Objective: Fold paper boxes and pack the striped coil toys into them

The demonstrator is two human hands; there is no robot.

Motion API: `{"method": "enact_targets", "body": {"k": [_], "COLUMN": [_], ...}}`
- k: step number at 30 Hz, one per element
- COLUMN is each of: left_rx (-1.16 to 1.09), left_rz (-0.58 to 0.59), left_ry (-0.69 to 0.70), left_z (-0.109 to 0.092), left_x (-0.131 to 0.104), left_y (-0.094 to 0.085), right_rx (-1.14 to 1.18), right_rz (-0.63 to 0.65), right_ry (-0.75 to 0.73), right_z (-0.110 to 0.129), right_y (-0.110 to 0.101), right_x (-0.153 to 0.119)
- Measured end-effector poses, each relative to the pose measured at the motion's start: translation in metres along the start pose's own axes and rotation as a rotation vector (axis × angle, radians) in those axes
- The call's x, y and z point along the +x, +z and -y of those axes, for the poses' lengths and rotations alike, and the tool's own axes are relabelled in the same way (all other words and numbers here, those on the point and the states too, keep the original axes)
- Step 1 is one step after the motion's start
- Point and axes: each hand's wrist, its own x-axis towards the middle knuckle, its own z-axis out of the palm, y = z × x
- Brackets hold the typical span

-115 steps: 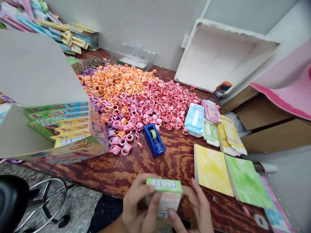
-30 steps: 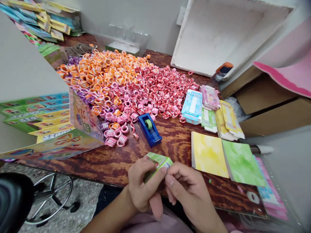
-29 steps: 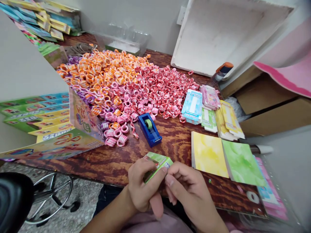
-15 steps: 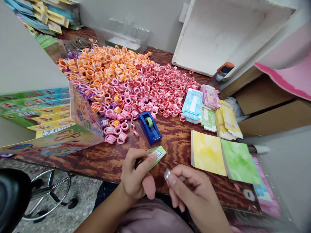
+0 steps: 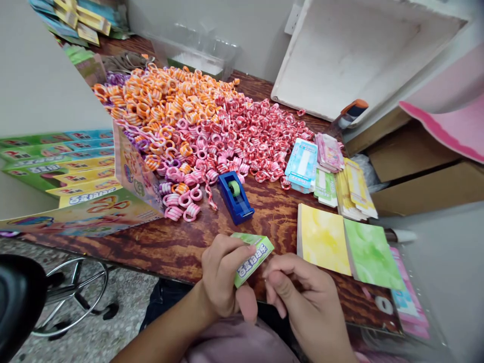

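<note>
My left hand [image 5: 227, 275] is closed around a small green printed box [image 5: 254, 262], its lettered side turned up towards me. Just right of the box, my right hand [image 5: 304, 297] pinches thumb and forefinger together. The short piece of clear tape that was in those fingers is now mostly hidden, with only a faint edge at the tips. On the table beyond both hands stands a blue tape dispenser [image 5: 237, 201] with a greenish roll. Behind it lies a big heap of coiled rings [image 5: 189, 106] in orange, pink, red and purple with white.
Printed card packs [image 5: 302, 164] lie at the right, behind yellow [image 5: 323, 239] and green card stacks [image 5: 372, 252]. A large display box [image 5: 139, 176] of boxes stands left. Cardboard cartons [image 5: 423, 186] flank the right edge; a wheeled stool [image 5: 71, 297] is below left.
My left hand has moved right and turned the green box so more of its lettered side shows. My right fingertips have come closer to it, and the tape is less visible.
</note>
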Motion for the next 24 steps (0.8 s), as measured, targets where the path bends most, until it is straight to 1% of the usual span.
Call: {"method": "enact_targets", "body": {"k": [2, 4, 6, 10, 14, 18, 21, 24], "left_rx": [0.003, 0.01, 0.016, 0.007, 0.038, 0.099, 0.118, 0.134], "left_rz": [0.002, 0.003, 0.002, 0.027, -0.002, 0.069, 0.066, 0.07], "left_ry": [0.006, 0.01, 0.011, 0.006, 0.079, 0.129, 0.141, 0.136], "left_z": [-0.001, -0.002, -0.003, -0.005, -0.005, -0.007, -0.008, -0.007], "left_x": [0.001, 0.003, 0.004, 0.003, 0.003, 0.007, 0.008, 0.007], "left_y": [0.001, 0.001, 0.001, 0.002, 0.002, 0.001, 0.0, -0.002], "right_rx": [-0.044, -0.082, -0.097, -0.06, -0.007, -0.031, -0.016, 0.049], "right_rz": [-0.005, 0.022, 0.056, 0.09, 0.117, 0.134, 0.141, 0.192], "right_ry": [-0.005, -0.024, -0.003, 0.112, 0.218, 0.303, 0.361, 0.423], "right_z": [-0.001, 0.001, 0.004, 0.01, 0.016, 0.024, 0.028, 0.03], "right_y": [-0.003, -0.005, -0.006, -0.007, -0.007, -0.01, -0.012, -0.014], "right_x": [-0.002, -0.003, -0.002, 0.001, 0.003, 0.005, 0.007, 0.009]}}
